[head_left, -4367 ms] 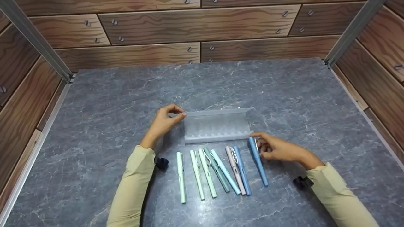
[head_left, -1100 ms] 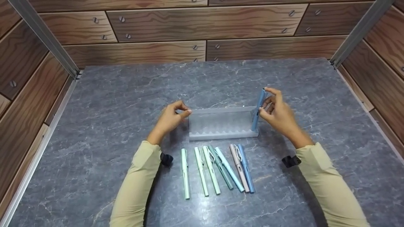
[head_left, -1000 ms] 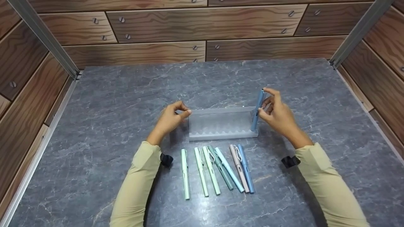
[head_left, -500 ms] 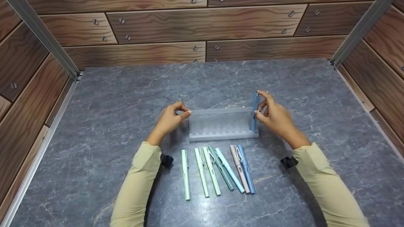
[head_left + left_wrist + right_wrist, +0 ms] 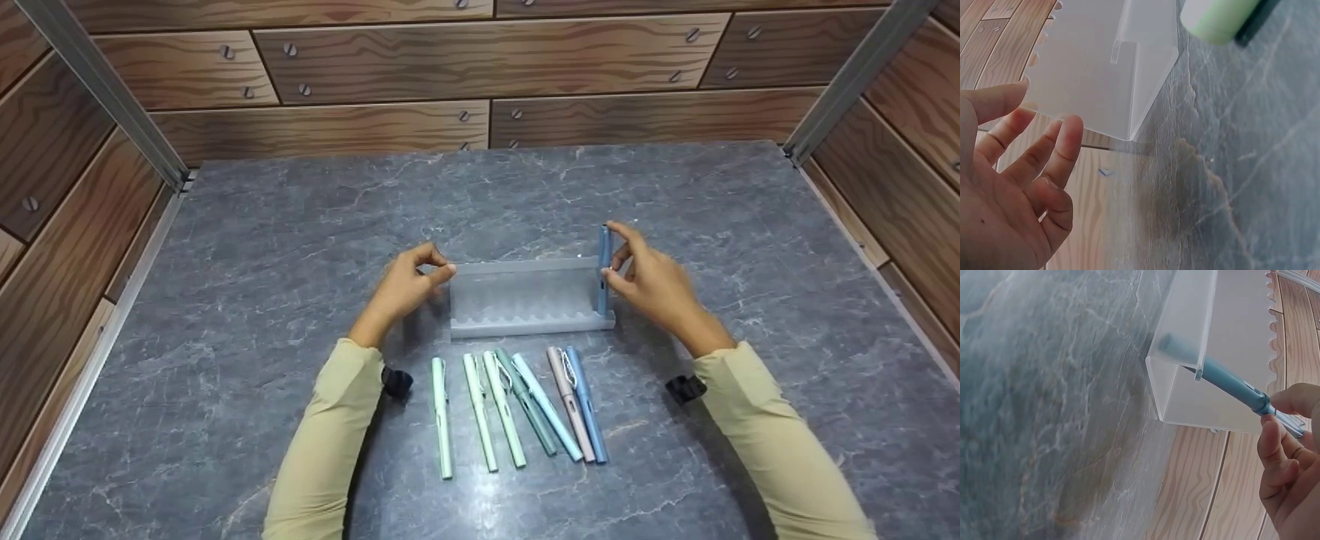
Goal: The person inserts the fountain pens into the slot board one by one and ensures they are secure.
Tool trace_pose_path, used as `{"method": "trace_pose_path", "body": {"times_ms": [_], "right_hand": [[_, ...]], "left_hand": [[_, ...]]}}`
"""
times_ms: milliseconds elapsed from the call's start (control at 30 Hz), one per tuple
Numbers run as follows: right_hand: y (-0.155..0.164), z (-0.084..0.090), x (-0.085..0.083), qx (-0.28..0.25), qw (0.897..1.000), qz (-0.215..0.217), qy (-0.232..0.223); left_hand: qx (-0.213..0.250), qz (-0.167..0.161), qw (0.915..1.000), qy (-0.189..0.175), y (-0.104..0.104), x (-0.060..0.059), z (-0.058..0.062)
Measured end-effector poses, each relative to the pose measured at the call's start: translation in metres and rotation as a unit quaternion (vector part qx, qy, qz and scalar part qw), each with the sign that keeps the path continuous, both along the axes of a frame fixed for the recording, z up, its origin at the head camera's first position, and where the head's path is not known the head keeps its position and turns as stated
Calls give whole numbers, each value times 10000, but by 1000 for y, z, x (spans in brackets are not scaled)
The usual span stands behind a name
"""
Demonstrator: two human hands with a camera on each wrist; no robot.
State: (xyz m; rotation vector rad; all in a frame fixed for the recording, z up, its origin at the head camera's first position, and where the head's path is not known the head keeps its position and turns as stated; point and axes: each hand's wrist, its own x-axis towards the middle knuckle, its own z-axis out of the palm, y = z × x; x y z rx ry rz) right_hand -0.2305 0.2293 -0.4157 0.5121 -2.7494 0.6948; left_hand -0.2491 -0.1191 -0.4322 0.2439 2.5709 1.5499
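A frosted clear plastic pen rack with scalloped notches stands mid-table. At its upper left corner my left hand pinches the panel edge between thumb and finger; in the left wrist view that hand has its other fingers loosely bent. My right hand holds a blue capped pen nearly upright at the rack's right end. In the right wrist view the pen has its lower end behind the rack's translucent front lip, while the right hand pinches it near the clip.
In front of the rack lie several pens: a mint green pen apart at left, more green ones, a light blue pen, a mauve pen and a blue pen. Wood-patterned walls surround the grey marbled table.
My right hand has lifted the blue pen from the table to the rack's right end. Lately the pen has shifted left, straightened and sunk slightly. My left hand stays at the rack's corner.
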Motion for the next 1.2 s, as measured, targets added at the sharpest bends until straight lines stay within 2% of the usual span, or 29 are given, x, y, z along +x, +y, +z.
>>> {"method": "trace_pose_path", "body": {"times_ms": [400,667,967,1200], "right_hand": [[0,2,-1,-66,9998,-66,-158],[-1,3,0,-163,9995,-69,-274],[2,2,3,-152,9998,15,-82],[2,3,12,-15,9999,104,34]], "left_hand": [[267,5,9996,26,1,-1,-1],[265,-19,9996,21,0,-1,-2],[222,-97,9997,-29,0,-2,-2],[178,-67,9998,45,0,-1,-2]]}}
